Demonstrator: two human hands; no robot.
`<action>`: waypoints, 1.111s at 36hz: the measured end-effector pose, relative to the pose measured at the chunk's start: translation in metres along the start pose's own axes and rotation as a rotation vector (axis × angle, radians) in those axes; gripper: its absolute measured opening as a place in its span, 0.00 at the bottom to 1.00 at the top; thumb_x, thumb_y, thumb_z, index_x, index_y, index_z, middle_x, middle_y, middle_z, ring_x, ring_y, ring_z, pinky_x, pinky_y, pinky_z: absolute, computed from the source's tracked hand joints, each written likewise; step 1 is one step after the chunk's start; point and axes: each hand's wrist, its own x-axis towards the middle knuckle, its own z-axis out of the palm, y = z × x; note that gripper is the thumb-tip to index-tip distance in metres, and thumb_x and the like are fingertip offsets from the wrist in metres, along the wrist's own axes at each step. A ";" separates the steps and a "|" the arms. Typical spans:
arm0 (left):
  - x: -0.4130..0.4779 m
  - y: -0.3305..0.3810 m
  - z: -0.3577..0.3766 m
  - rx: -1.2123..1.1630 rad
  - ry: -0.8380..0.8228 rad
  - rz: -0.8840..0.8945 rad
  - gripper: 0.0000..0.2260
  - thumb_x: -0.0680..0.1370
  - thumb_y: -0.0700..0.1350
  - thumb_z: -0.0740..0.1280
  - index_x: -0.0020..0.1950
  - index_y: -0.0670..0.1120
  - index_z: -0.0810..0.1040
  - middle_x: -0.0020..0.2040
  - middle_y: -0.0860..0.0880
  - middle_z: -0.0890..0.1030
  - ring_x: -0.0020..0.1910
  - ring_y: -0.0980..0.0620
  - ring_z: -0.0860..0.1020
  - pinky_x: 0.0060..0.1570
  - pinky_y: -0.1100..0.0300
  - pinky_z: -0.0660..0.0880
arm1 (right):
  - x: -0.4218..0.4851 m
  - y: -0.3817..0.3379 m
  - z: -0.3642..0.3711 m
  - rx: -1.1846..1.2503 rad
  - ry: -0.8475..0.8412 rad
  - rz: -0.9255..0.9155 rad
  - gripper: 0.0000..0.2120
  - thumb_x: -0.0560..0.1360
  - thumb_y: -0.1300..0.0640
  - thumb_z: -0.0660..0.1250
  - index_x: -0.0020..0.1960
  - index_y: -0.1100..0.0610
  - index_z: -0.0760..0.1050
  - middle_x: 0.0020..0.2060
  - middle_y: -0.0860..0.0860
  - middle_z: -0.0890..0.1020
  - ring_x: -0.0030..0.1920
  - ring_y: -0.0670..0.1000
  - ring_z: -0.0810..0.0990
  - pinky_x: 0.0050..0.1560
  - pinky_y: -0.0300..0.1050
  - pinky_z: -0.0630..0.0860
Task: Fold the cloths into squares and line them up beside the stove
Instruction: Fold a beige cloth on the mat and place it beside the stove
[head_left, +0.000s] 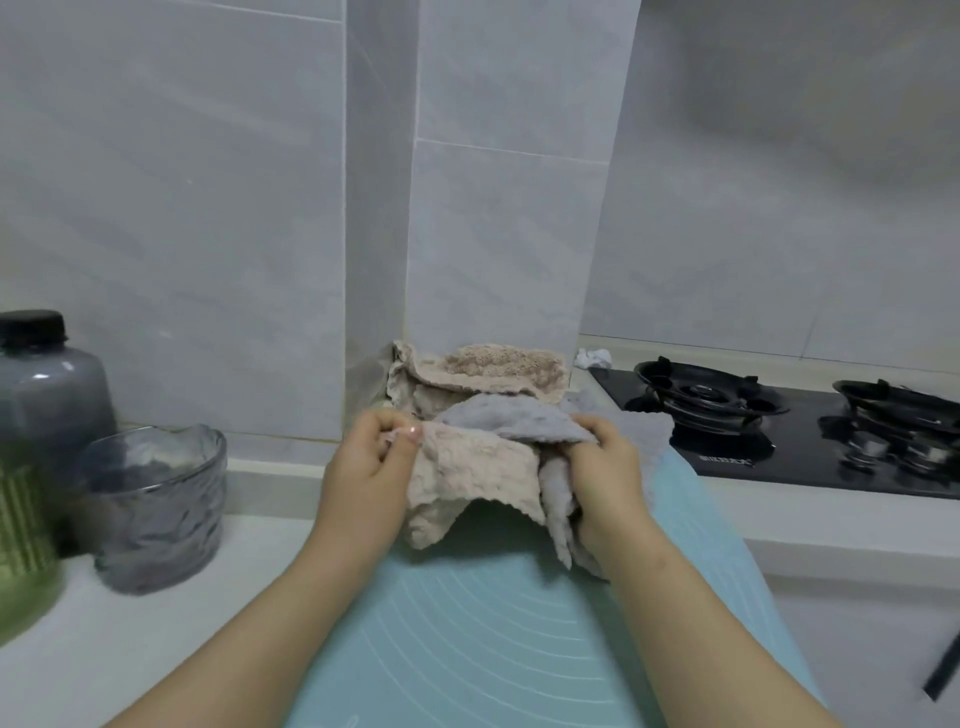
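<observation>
Beige cloth, held just above the teal mat left of the stove, looks soft, light and limp, best taken at its corners: the left hand pinches a top corner, while the right hand is curled round the grey cloth (perhaps the beige edge too; it's blurred).

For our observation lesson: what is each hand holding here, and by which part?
The left hand pinches the beige cloth at its top left corner; the right hand grips the grey cloth, bunched, at its right side.
</observation>
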 end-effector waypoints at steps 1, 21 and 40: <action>0.003 0.000 -0.002 -0.023 0.037 -0.022 0.09 0.79 0.41 0.61 0.39 0.50 0.71 0.32 0.52 0.75 0.32 0.54 0.72 0.34 0.59 0.68 | 0.002 -0.003 -0.003 0.148 0.018 0.064 0.11 0.76 0.66 0.57 0.45 0.55 0.75 0.36 0.53 0.80 0.37 0.51 0.78 0.35 0.41 0.75; 0.010 0.000 -0.003 -0.326 0.063 -0.271 0.08 0.80 0.42 0.59 0.41 0.47 0.71 0.38 0.47 0.78 0.34 0.53 0.75 0.37 0.56 0.71 | 0.000 0.011 -0.021 -0.413 -0.148 -0.165 0.21 0.78 0.59 0.61 0.70 0.52 0.65 0.68 0.47 0.69 0.52 0.47 0.77 0.49 0.41 0.75; 0.019 0.021 -0.027 -0.691 -0.021 -0.191 0.08 0.80 0.38 0.58 0.44 0.49 0.72 0.29 0.53 0.82 0.28 0.58 0.79 0.26 0.66 0.76 | -0.027 -0.019 -0.006 -0.450 -0.287 -0.464 0.16 0.72 0.69 0.61 0.46 0.48 0.77 0.38 0.36 0.78 0.38 0.34 0.75 0.35 0.26 0.68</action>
